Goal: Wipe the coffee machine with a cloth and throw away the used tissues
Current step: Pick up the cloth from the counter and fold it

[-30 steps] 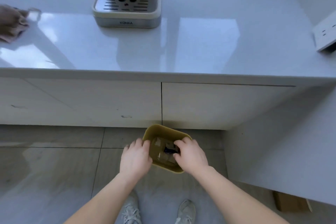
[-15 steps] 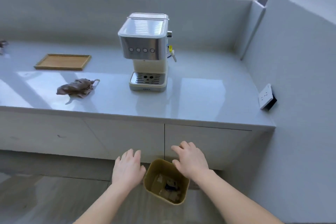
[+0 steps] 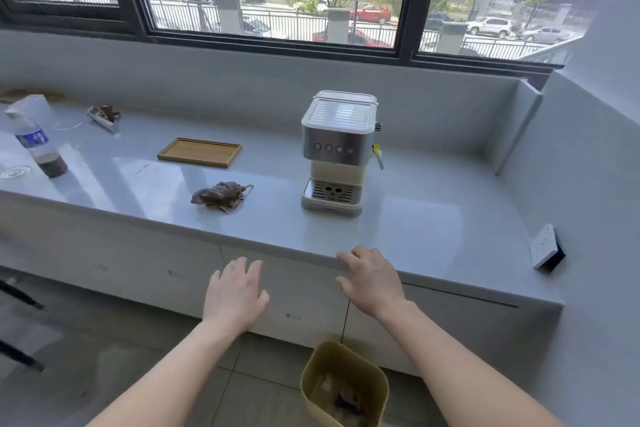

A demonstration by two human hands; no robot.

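Table (image 3: 433, 229) with coffee machine (image 3: 337, 149), bin (image 3: 313, 388) on the floor.
The machine stands near the table's front edge. The bin, cut off by the frame, holds scraps too blurred to name. The crumpled cloth (image 3: 220, 196) lies left of the machine, well beyond the left grip (image 3: 235, 291). That grip and the right grip (image 3: 372, 279), at the front edge, are loosely spread and empty.
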